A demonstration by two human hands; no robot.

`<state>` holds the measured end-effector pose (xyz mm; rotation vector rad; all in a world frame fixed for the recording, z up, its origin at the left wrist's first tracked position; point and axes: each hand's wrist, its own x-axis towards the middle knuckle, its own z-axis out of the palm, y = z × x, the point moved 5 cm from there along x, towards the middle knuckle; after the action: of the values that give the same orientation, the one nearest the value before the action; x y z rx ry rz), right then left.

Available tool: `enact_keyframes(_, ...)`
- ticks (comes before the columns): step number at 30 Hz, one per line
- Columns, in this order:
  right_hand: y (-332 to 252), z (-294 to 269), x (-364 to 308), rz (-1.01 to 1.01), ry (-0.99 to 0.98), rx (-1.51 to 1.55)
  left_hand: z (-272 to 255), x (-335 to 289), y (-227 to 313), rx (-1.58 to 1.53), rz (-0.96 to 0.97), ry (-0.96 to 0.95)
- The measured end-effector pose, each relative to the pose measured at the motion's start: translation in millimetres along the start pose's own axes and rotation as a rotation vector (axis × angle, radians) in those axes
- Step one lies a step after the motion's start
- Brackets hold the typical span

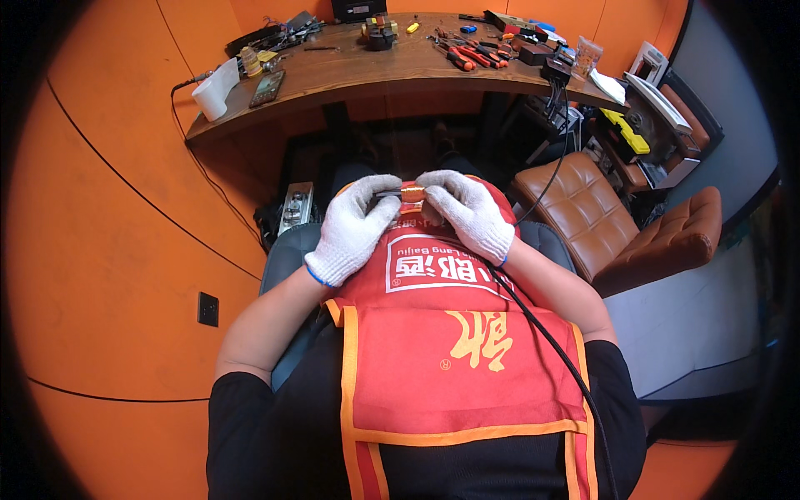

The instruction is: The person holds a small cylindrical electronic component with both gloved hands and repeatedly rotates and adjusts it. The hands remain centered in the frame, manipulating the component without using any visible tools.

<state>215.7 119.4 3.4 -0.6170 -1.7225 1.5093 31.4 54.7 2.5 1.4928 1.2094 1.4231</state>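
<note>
Both hands wear white knitted gloves with blue cuff edges and meet over my lap, above a red apron [467,400] with orange trim. My left hand [357,223] is closed, its thumb and fingers pinching a thin, dark, rod-like piece [388,193] that points toward the right hand. Fingertips of my right hand [473,213] are pressed together at the same height, a short gap away. A small orange-brown patch shows between the hands; I cannot tell whether it is a held part or the apron's trim. The right fingers hide whatever they pinch.
Beyond my knees stands a curved wooden desk [350,73] with red-handled pliers [473,57], a phone [267,88], a white paper roll [217,90] and a clear cup [587,57]. A black cable [546,337] crosses the apron. At right stands a brown padded chair [575,208].
</note>
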Motion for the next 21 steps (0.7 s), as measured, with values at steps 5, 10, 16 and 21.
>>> enact_keyframes(5, -4.0, 2.3, -1.6, -0.03, -0.009, -0.053, 4.9, -1.3, -7.5, -0.11, -0.216, -0.121)
enact_keyframes(10, -8.2, 5.3, 0.7, 0.047, -0.037, -0.091, 4.3, -2.3, 2.4, -0.091, -0.228, -0.142)
enact_keyframes(16, -28.4, 3.5, 15.5, 0.201, -0.148, -0.131, 0.3, -1.6, 30.4, -0.057, -0.221, -0.066)
enact_keyframes(21, -34.6, 17.6, 12.6, 0.15, 0.028, 0.124, -1.5, -6.7, 27.1, -0.307, -0.288, 0.031)
